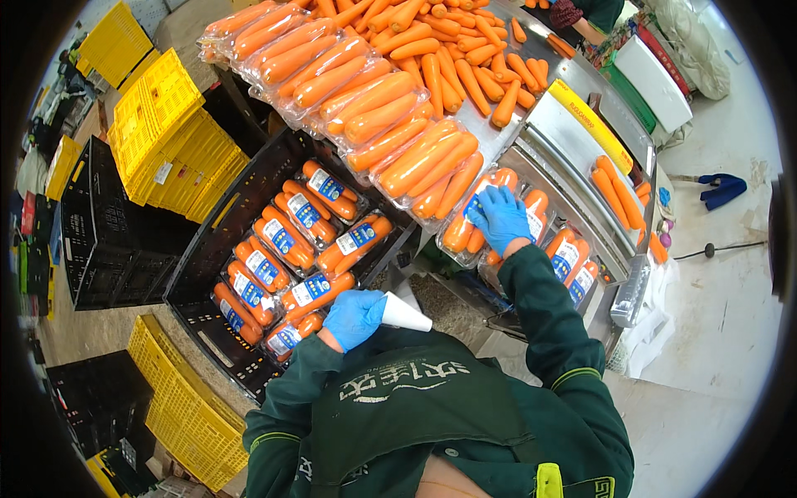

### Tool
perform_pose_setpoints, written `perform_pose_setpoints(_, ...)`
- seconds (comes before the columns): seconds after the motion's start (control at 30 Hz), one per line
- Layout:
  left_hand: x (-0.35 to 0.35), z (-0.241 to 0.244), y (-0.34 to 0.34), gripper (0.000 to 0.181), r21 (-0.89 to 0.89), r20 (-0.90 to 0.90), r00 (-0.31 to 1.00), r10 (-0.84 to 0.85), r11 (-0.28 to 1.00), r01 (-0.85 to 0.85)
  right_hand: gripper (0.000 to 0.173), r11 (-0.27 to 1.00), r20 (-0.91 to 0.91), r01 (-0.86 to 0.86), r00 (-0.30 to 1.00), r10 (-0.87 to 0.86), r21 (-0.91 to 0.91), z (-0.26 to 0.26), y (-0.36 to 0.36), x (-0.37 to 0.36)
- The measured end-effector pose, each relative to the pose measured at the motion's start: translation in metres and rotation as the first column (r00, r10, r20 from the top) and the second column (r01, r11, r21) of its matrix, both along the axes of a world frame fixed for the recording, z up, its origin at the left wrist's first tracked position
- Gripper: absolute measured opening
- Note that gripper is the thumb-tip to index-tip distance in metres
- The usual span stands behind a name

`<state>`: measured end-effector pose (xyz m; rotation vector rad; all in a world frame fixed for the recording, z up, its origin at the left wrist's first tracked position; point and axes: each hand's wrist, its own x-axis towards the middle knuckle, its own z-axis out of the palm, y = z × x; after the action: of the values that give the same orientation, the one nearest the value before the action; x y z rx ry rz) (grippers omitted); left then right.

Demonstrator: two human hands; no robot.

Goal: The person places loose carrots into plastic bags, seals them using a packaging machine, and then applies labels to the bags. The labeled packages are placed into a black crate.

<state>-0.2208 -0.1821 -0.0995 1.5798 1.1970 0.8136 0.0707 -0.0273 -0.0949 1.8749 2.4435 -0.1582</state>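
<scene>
My left hand (355,319), in a blue glove, grips a white paper piece (405,313), which looks like label backing. My gloved right hand (501,218) lies palm down on a film-wrapped carrot pack (459,233), over its blue-and-white label. More labelled packs (568,258) lie to its right at the table's edge. Left of me, a black plastic crate (212,239) holds several labelled carrot packs (283,236) in rows. Above it, a row of wrapped packs without visible labels (429,159) runs along the table's edge.
Loose carrots (448,56) are heaped on the metal table (529,37). A wrapping machine (560,168) with a yellow film box (588,124) stands at right. Yellow crates (177,149) are stacked at left. A co-worker's arm (585,28) shows at the top.
</scene>
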Motion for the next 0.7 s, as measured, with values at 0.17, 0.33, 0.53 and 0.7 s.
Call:
perform_pose_setpoints(0.17,-0.013,0.039,0.011,0.025,-0.135,0.069,0.984,0.163,0.979,-0.152,0.06,0.916,-0.764,-0.339,0.642,0.057,-0.216,0.059,-0.062,-0.047)
perform_pose_setpoints(0.33,-0.035,0.061,0.044,0.031,-0.279,0.105,0.964,0.245,0.938,-0.208,0.032,0.505,-0.76,-0.569,0.506,-0.407,-0.649,0.062,-0.111,-0.1)
perform_pose_setpoints(0.53,-0.043,0.083,0.057,0.059,0.701,-0.25,0.968,-0.002,0.69,0.183,0.029,0.483,-0.627,-0.407,0.402,-0.667,-0.775,0.086,-0.116,-0.114)
perform_pose_setpoints(0.7,-0.042,0.065,0.022,0.042,0.11,0.484,0.854,-0.189,0.982,0.155,0.025,0.786,-0.831,-0.27,0.181,-0.525,-0.556,0.099,-0.119,-0.129)
